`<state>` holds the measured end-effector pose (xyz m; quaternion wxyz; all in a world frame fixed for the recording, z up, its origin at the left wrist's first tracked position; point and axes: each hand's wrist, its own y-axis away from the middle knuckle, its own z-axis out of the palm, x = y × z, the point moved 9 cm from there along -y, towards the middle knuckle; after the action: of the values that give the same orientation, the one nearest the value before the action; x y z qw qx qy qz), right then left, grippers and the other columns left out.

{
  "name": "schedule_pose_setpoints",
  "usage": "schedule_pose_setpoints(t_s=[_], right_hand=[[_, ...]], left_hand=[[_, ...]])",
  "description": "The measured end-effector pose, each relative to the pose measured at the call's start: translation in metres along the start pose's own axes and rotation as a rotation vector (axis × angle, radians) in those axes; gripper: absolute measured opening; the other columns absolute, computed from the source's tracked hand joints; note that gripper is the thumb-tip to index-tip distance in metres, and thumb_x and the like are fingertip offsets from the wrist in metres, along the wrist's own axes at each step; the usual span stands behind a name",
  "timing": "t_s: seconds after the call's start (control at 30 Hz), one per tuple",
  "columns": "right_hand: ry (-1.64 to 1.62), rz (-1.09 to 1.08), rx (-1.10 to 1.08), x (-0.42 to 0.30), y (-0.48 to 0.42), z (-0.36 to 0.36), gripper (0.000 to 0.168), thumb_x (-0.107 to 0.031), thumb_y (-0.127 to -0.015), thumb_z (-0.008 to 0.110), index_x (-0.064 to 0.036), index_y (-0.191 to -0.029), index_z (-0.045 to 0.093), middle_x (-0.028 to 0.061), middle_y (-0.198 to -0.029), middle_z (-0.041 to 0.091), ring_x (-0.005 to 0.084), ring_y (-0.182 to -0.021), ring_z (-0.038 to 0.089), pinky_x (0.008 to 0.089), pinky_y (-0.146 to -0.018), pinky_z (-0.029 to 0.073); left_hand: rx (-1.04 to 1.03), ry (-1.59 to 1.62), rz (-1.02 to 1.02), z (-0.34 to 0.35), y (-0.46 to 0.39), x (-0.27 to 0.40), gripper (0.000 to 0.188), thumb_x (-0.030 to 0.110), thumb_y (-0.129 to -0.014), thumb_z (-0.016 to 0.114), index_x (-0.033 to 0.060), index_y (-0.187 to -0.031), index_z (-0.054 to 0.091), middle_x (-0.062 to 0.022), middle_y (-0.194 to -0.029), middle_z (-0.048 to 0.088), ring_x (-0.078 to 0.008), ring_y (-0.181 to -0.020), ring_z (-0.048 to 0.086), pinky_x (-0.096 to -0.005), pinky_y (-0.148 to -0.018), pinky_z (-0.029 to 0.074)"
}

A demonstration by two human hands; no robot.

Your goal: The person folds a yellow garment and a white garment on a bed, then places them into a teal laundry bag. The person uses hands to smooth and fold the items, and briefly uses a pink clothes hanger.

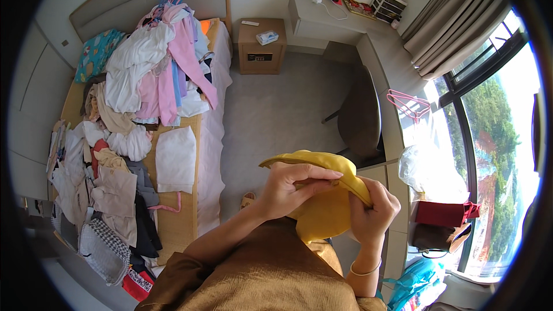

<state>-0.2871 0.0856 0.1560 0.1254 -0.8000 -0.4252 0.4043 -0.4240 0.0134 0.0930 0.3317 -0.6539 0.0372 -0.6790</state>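
Both hands hold up a piece of yellow fabric point(326, 220), probably a garment, in front of my body. My left hand point(290, 188) pinches its upper edge between thumb and fingers. Along the same edge, farther right, my right hand point(375, 209) grips the cloth, its thumb on the inner side. Between the hands the edge bows upward, and the rest hangs down against my brown top. To the left, a folded white cloth point(176, 160) lies flat on the bed's woven mat point(175, 224).
A heap of clothes point(142, 69) covers the bed's head end; more garments point(113, 190) lie lower down beside an open houndstooth-patterned case point(106, 250). A safe-like nightstand point(262, 47) stands beyond. On the right are a dark chair point(358, 112), pink hangers point(408, 103) and bags point(447, 214) by the window.
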Motion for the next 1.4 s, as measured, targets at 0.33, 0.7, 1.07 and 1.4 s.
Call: schedule_pose_setpoints(t_s=[0.33,0.7,1.07,1.4], right_hand=[[-0.016,0.002,-0.011,-0.004,0.001,0.003,0.017,0.002,-0.069,0.070,-0.002,-0.085,0.067,0.0091,-0.066,0.062,0.0210,-0.050,0.059,0.0270,-0.049,0.046],[0.098,-0.103,-0.018,-0.012,0.001,0.006,0.021,0.004,-0.069,0.070,-0.003,-0.089,0.068,0.0069,-0.061,0.057,0.0209,-0.050,0.057,0.0285,-0.048,0.044],[0.223,-0.091,-0.014,-0.007,0.007,-0.023,0.032,0.008,-0.064,0.066,-0.004,-0.093,0.071,0.0080,-0.062,0.059,0.0197,-0.052,0.058,0.0274,-0.051,0.046],[0.091,0.089,0.043,0.009,0.001,-0.039,0.022,0.010,-0.068,0.064,0.000,-0.087,0.069,0.0073,-0.066,0.065,0.0132,-0.054,0.060,0.0217,-0.054,0.044]], left_hand=[[0.161,-0.020,0.056,-0.007,0.005,0.006,0.008,0.001,-0.085,0.072,-0.0003,-0.089,0.065,-0.0080,-0.083,0.071,-0.0109,-0.074,0.068,-0.0216,-0.065,0.053],[0.409,0.168,-0.350,-0.014,0.018,-0.030,0.016,0.013,-0.094,0.064,0.0002,-0.088,0.057,-0.0024,-0.075,0.067,-0.0023,-0.070,0.058,-0.0179,-0.062,0.045],[0.672,-0.371,-0.259,-0.134,0.035,-0.068,0.016,0.012,-0.092,0.065,-0.0001,-0.084,0.058,0.0007,-0.068,0.058,-0.0039,-0.061,0.049,-0.0213,-0.054,0.037],[0.511,0.046,0.022,-0.140,-0.010,-0.020,0.007,0.016,-0.102,0.048,0.0093,-0.103,0.047,-0.0102,-0.115,0.060,-0.0156,-0.102,0.055,-0.0284,-0.091,0.043]])
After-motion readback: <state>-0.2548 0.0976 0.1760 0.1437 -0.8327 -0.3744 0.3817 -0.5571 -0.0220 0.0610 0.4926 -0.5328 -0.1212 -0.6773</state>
